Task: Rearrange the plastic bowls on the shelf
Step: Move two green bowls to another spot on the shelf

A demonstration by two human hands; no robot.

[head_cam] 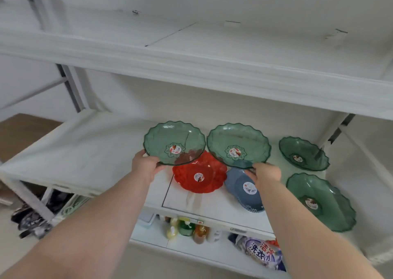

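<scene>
Head view: the left hand [145,166] pinches the rim of one see-through green plastic bowl [174,142], and the right hand [265,172] pinches another green wavy bowl [238,144], both just above the white shelf [85,147]. Under them sit a red plastic bowl [200,175], partly covered, and a blue bowl [244,190] half hidden by the right hand. Two more green bowls [304,153] lie right of that hand.

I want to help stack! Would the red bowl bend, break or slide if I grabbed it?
The red bowl looks like thin, see-through plastic, so it is probably light and stiff with a little flex, and unlikely to shatter. Its glossy surface may be slippery, though the scalloped rim should give fingers some hold. It sits wide and shallow on the shelf, so a push would likely slide it, not tip it.
</scene>
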